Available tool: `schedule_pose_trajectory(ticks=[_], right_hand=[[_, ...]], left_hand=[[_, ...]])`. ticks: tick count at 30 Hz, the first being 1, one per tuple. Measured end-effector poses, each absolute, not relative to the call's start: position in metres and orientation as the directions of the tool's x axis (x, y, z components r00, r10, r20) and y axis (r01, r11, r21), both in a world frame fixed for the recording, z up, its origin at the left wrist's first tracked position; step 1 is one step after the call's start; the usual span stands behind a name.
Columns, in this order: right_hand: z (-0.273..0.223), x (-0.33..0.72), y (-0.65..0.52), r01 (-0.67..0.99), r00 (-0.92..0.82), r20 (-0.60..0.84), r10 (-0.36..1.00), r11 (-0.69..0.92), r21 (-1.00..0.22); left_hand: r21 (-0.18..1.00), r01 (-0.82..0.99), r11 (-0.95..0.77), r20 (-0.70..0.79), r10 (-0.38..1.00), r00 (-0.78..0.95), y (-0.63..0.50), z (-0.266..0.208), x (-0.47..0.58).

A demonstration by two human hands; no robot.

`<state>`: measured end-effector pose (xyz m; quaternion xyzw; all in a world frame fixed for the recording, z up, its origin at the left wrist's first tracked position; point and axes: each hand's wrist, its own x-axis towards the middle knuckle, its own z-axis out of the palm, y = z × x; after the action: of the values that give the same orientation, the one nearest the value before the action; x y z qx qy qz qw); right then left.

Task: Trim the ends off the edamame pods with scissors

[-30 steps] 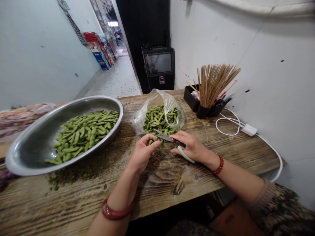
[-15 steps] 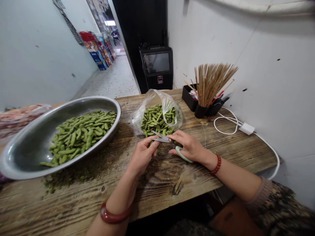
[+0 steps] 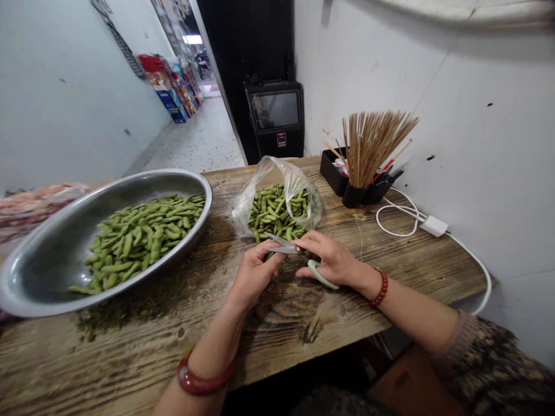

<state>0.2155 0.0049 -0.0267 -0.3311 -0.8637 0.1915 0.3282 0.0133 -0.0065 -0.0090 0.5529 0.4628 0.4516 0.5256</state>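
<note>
- right hand (image 3: 327,259) grips scissors (image 3: 288,250), blades parted.
- left hand (image 3: 255,273) pinches what seems a green pod (image 3: 269,255), mostly hidden.
- a slipping pod could put fingertips between blades.

The colourful boxes (image 3: 167,92), bundled thin sticks (image 3: 373,150) and wooden table (image 3: 277,335) suggest a small shop or eatery.

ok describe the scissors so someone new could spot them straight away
On the wooden table, look just nearer than the clear plastic bag of pods. The scissors are in the right hand, set apart by a pale green handle and open metal blades.
</note>
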Motion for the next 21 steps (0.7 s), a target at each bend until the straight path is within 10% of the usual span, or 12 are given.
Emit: schedule_pose_trajectory(ticks=[21], right_hand=[[-0.0297,0.2184,0.0066,0.456,-0.569,0.429,0.701,0.704,-0.545]], left_hand=[[0.971,0.169,-0.168,0.147,0.98,0.13,-0.0035,-0.0084,0.0103]])
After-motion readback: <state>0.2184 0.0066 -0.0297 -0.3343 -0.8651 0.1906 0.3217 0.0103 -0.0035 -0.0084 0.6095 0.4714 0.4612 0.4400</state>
